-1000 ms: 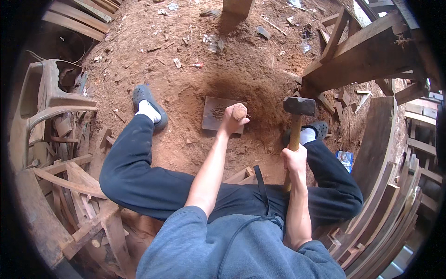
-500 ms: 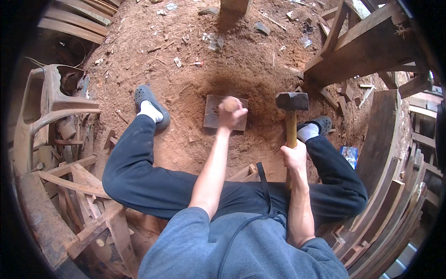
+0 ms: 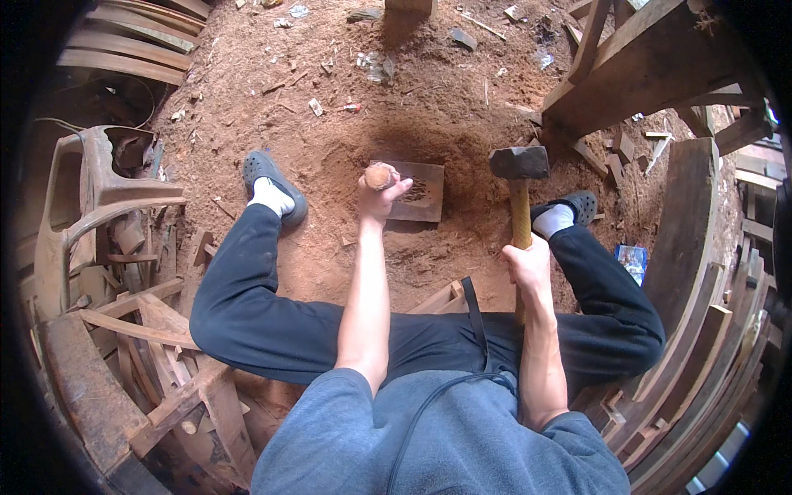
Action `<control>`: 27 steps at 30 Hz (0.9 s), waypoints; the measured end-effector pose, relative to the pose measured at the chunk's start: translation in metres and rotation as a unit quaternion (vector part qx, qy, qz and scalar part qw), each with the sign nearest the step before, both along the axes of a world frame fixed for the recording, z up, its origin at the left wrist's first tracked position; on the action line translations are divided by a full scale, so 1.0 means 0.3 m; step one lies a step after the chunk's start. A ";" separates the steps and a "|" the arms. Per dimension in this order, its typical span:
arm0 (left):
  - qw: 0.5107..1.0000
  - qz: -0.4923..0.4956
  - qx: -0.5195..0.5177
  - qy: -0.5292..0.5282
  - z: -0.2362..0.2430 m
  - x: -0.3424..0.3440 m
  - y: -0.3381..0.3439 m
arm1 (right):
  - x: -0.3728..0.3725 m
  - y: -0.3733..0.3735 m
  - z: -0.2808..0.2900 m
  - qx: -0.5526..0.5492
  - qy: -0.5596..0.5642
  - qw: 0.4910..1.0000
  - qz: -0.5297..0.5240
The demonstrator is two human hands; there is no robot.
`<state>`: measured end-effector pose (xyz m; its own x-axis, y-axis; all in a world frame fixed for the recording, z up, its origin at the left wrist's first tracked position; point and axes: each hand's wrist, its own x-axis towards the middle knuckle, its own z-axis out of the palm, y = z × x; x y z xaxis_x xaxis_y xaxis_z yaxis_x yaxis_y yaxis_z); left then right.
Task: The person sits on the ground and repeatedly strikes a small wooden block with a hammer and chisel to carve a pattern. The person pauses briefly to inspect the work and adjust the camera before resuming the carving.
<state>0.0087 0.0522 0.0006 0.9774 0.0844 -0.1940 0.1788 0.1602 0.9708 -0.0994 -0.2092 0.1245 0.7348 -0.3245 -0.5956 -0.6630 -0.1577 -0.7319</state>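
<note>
My left hand [image 3: 381, 198] grips an upright wooden piece with a round top [image 3: 378, 176] at the left part of a square board [image 3: 421, 210]; what is beneath the piece is hidden. The board lies in a hollow of reddish sawdust and has a dark, pitted or cut pattern in its middle. My right hand [image 3: 529, 264] is closed round the long yellowish handle of a sledgehammer [image 3: 520, 162], held to the right of the board with its dark metal head away from me.
A worn chair [image 3: 107, 186] and timber scraps [image 3: 157, 346] crowd the left. Planks [image 3: 676, 231] and a heavy wooden frame [image 3: 610, 82] stand at the right. A post [image 3: 411, 8] is at the top. Litter [image 3: 371, 66] is strewn over the ground; my legs lie either side of the board.
My left hand with the wooden piece has moved left and away from me, from over the board's middle to its left part. The hammer in my right hand has risen slightly in the frame.
</note>
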 end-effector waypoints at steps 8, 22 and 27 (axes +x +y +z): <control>0.998 -0.061 0.027 -0.019 -0.041 -0.019 -0.024 | 0.002 0.003 0.003 -0.019 0.016 0.999 0.022; 0.996 -0.076 0.052 0.001 -0.079 -0.019 -0.018 | 0.002 0.005 -0.022 -0.046 0.045 0.997 0.047; 0.996 -0.072 0.048 -0.007 -0.071 -0.025 -0.036 | 0.003 0.016 -0.013 -0.030 0.014 0.998 0.047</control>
